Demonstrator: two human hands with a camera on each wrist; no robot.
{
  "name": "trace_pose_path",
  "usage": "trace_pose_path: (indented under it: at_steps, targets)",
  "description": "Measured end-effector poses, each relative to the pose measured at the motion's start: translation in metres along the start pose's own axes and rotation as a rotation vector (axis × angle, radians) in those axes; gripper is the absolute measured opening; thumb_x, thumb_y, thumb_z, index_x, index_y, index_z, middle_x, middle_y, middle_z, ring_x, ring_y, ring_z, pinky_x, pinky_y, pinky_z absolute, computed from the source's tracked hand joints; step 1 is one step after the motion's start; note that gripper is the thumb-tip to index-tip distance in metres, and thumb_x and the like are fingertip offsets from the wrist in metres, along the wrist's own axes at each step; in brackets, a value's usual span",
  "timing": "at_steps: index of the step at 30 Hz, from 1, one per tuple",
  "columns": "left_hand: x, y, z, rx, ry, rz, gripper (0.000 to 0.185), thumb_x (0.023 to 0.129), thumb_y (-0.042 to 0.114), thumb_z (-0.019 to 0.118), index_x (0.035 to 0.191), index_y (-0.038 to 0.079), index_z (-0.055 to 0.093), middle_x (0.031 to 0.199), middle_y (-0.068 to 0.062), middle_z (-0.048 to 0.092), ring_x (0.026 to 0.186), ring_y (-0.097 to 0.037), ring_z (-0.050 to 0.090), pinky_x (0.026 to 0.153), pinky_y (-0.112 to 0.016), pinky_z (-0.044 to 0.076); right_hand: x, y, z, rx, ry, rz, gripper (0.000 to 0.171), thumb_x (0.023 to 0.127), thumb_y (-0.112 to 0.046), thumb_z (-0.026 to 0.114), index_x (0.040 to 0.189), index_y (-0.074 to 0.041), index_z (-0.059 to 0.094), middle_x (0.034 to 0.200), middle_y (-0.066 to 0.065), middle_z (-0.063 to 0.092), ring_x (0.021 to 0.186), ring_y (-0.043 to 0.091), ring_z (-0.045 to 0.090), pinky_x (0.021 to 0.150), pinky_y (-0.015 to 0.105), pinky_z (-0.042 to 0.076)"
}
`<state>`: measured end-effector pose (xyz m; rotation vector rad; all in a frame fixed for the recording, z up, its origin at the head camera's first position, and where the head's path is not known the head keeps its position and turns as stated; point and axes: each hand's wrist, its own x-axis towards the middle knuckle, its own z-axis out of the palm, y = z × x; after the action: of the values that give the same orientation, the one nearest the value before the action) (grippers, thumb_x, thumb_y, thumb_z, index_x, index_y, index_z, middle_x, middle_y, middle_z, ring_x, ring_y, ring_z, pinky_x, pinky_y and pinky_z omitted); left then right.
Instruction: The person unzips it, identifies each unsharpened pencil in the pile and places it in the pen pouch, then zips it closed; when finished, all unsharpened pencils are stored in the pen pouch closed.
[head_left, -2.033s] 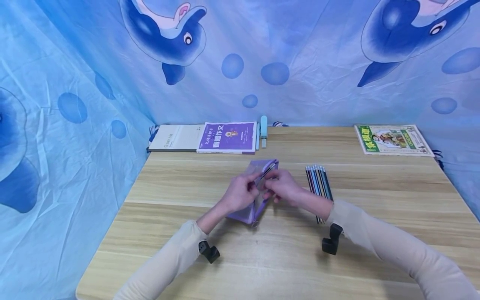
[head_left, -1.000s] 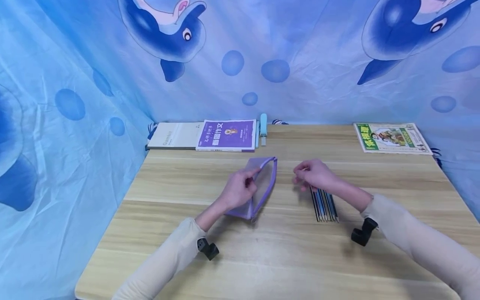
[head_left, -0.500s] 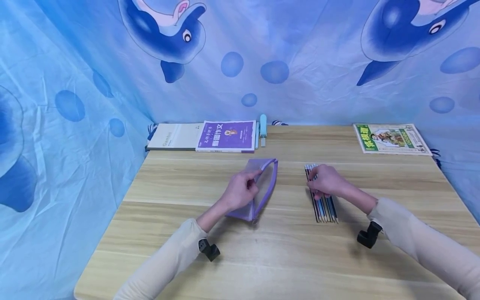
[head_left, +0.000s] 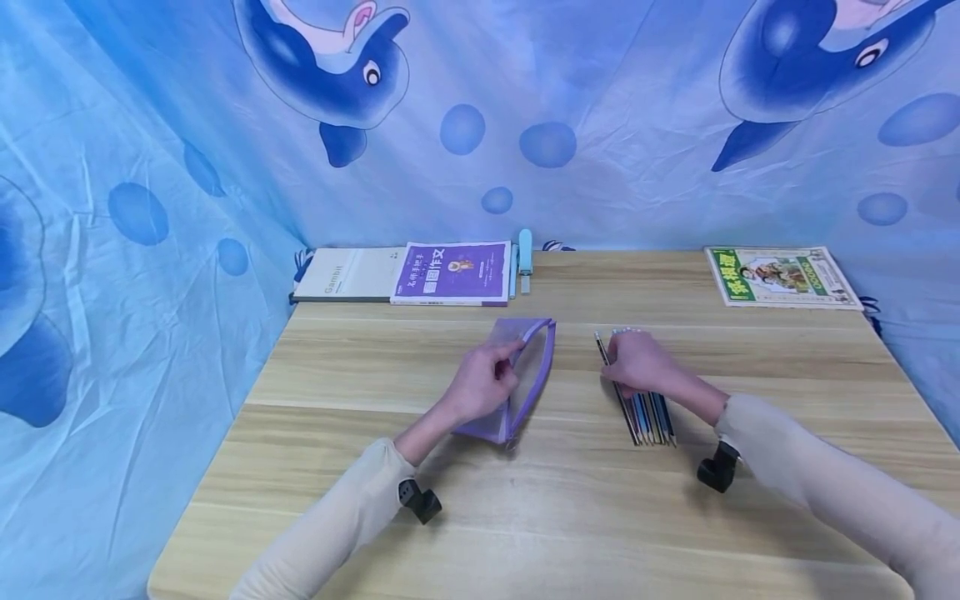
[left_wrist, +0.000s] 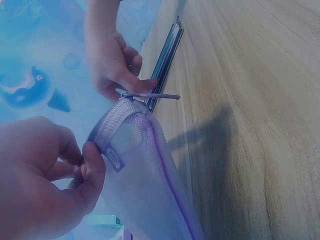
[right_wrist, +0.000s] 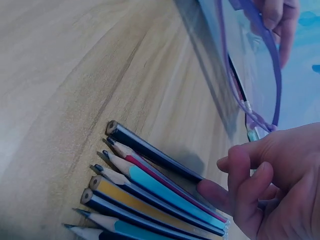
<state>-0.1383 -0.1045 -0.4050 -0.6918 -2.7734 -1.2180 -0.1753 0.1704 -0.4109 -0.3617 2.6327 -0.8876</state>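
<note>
A sheer pencil case (head_left: 536, 387) with purple edging lies on the table, its zipped mouth spread. My left hand (head_left: 480, 383) pinches the case's edge between thumb and finger, beside a small label (left_wrist: 115, 159) in the left wrist view. Dark pencils (right_wrist: 235, 80) show inside the mouth in the right wrist view. My right hand (head_left: 641, 364) is over a row of several pencils (head_left: 654, 421), covering their middle. Its fingers hold one dark pencil (right_wrist: 155, 154), angled away from the row's left side; the other pencils, some sharpened and some blunt, lie side by side.
Along the back edge lie a white book (head_left: 352, 273), a purple book (head_left: 457, 273) and a light-blue stapler-like thing (head_left: 526, 250). A green-and-white magazine (head_left: 783, 277) lies at back right. A blue dolphin-print cloth (head_left: 637, 167) hangs behind the wooden table (head_left: 570, 517).
My right hand has gone from the case to the pencil row and shifted one pencil's top end leftward. Pencils held over the mouth earlier have left my hands. My left hand stays on the case.
</note>
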Motion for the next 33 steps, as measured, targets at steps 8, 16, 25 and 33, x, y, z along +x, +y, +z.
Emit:
trace_pose_path:
  at_steps: [8,16,25,33]
  targets:
    - [0.001,0.003,-0.001,-0.002,0.003,0.000,0.051,0.080,-0.010,0.060,0.131,-0.006,0.061,0.101,-0.017,0.066,0.066,-0.013,0.049,0.055,-0.022,0.045,0.012,-0.004,0.007,-0.122,-0.009,-0.014,0.016,0.084,0.001,0.063,0.073,-0.003,0.053,0.053,0.006,0.060,0.045,0.019,0.062,0.041,0.023,0.046]
    - [-0.001,0.003,-0.002,-0.041,-0.018,-0.028,0.052,0.082,-0.009,0.059,0.134,-0.006,0.059,0.095,-0.014,0.063,0.060,-0.011,0.046,0.051,-0.021,0.042,0.011,-0.010,0.005,0.073,-0.047,0.020,0.013,0.085,-0.001,0.064,0.089,0.001,0.052,0.056,0.007,0.060,0.043,0.016,0.056,0.040,0.022,0.041]
    - [0.000,0.000,-0.005,-0.045,0.003,-0.016,0.052,0.081,-0.010,0.058,0.133,-0.006,0.059,0.091,-0.018,0.065,0.057,-0.010,0.045,0.048,-0.021,0.041,0.005,-0.038,-0.003,0.550,0.003,0.088,0.030,0.094,-0.007,0.062,0.116,0.003,0.044,0.086,0.019,0.069,0.051,0.014,0.055,0.042,0.022,0.041]
    - [-0.002,0.000,-0.002,-0.036,0.016,-0.016,0.052,0.080,-0.010,0.058,0.131,-0.006,0.061,0.086,-0.014,0.064,0.056,-0.008,0.046,0.048,-0.021,0.043,0.007,-0.053,0.012,0.802,0.100,0.089,0.028,0.097,-0.008,0.060,0.116,0.002,0.041,0.090,0.019,0.071,0.049,0.011,0.054,0.042,0.022,0.041]
